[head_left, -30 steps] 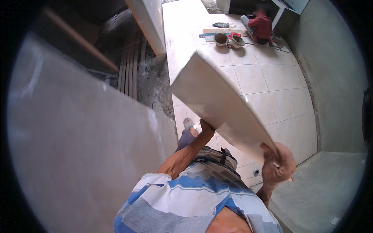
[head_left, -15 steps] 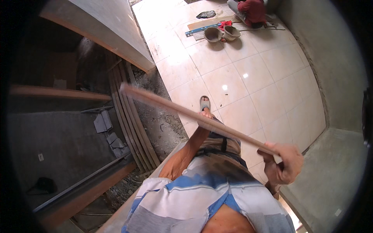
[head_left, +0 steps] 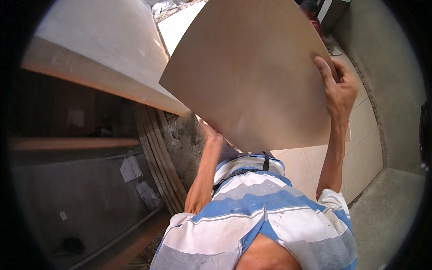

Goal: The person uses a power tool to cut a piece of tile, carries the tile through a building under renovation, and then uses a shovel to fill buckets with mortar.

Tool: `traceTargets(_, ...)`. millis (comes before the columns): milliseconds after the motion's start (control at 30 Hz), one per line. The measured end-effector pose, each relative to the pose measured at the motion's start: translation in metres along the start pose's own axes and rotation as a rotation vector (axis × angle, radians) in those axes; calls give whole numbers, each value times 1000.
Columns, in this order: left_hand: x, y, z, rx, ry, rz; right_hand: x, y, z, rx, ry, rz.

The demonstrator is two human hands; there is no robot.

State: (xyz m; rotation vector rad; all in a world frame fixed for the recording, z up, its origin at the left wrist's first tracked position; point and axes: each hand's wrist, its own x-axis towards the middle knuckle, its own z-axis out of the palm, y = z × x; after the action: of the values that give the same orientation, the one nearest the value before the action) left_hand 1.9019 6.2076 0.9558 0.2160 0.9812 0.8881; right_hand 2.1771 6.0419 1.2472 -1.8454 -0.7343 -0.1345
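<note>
Panel: The large, flat, beige-brown panel [head_left: 252, 81] was held up in front of the body, tilted above the floor; the upper edge of the picture cut off its top, and its far face was turned from view.
Right hand: The right hand [head_left: 340, 92] was clamped on the panel's right edge, thumb against the near face, the other fingers partly hidden behind it.
Left hand: The left hand [head_left: 210, 131] was at the panel's lower left edge, its fingers mostly out of sight; I could not tell how far they were closed.
Floor: The pale tiled floor [head_left: 360, 135] showed only around the panel, which covered its middle.
Person in red: Another person [head_left: 316, 27] was near the top right, largely hidden by the panel, hands out of sight.
Poles: Long brown poles [head_left: 157, 153] lay side by side on the left, their near ends cut off from view.
Dark side: Pale pieces [head_left: 130, 168] were near the poles; a black shape [head_left: 73, 245] below was too dim to name.
</note>
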Motion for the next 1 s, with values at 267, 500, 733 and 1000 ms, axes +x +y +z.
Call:
traceTargets(267, 171, 155, 79, 390, -98, 96, 166, 131, 214, 26, -63, 134)
traceTargets(500, 294, 214, 115, 726, 2, 27, 174, 275, 358, -165, -139, 552)
traceTargets(733, 384, 188, 159, 826, -13, -20, 218, 348, 396, -149, -63, 748)
traceTargets(1000, 480, 99, 264, 826, -8, 13, 327, 488, 416, -248, -154, 863)
